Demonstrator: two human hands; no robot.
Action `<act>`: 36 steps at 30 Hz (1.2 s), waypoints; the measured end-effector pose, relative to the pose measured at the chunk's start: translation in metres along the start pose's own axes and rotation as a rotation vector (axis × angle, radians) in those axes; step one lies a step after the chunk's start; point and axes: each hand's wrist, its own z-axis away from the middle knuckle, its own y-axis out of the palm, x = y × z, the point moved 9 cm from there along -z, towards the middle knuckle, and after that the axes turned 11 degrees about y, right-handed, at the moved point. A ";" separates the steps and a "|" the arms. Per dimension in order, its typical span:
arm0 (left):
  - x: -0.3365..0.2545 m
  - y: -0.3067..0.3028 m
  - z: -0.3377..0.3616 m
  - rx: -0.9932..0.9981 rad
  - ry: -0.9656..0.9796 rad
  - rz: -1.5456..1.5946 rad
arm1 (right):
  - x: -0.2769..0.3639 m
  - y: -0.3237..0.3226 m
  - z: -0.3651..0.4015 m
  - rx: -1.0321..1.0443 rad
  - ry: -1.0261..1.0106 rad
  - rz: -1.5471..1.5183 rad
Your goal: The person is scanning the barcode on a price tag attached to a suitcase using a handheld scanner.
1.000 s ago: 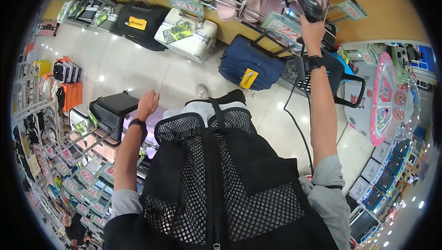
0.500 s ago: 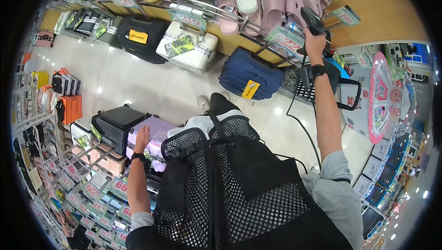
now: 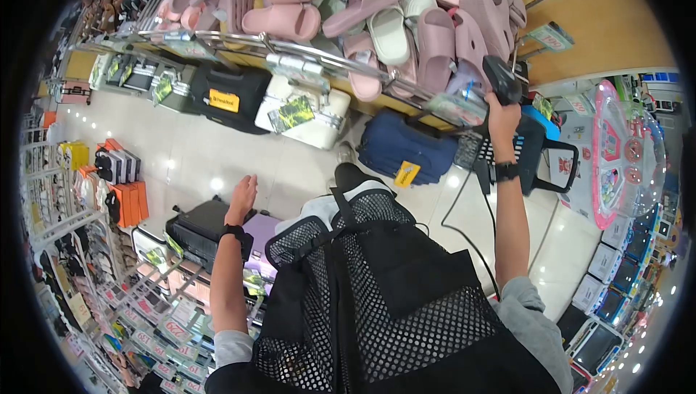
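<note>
My right hand (image 3: 503, 129) is closed around the grip of a black handheld barcode scanner (image 3: 502, 79). It is held out in front of a rack of pink, mauve and pale green slippers (image 3: 436, 50). A black cable (image 3: 464, 233) hangs below that hand and runs back towards my body. My left hand (image 3: 242, 198) is open and holds nothing, its fingers stretched out above the floor, near a black suitcase (image 3: 204, 229) and a purple suitcase (image 3: 262, 238).
Below the slippers stand a navy soft suitcase (image 3: 406, 146), a white hard case (image 3: 308, 115) and a black bag (image 3: 230, 100). A black plastic basket (image 3: 538, 158) is under my right wrist. Pink-edged toy packaging (image 3: 607, 162) is at the right, price-tagged racks (image 3: 167, 329) at lower left.
The view has shifted, with more of the slipper rack showing. My left hand has moved right and up in the picture. The scanner, still in my right hand, sits lower against the slippers.
</note>
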 end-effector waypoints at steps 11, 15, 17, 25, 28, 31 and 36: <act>-0.077 -0.056 -0.130 0.031 0.059 -0.031 | -0.011 0.027 -0.010 0.105 0.291 -0.293; -0.139 -0.088 -0.156 -0.132 0.248 -0.091 | -0.002 0.026 -0.007 0.116 0.323 -0.237; -0.171 -0.113 -0.165 -0.299 0.420 -0.112 | 0.001 0.025 -0.006 0.103 0.331 -0.225; -0.270 -0.151 -0.225 -0.417 0.912 -0.356 | -0.003 0.022 -0.008 -0.007 0.411 -0.136; -0.279 -0.122 -0.250 -0.208 0.948 -0.391 | 0.005 0.023 -0.010 -0.014 0.407 -0.136; -0.276 -0.086 -0.265 -0.071 1.014 -0.548 | -0.005 0.023 -0.013 -0.059 0.447 -0.114; -0.257 -0.053 -0.279 0.059 1.050 -0.653 | -0.004 0.025 -0.016 -0.086 0.454 -0.070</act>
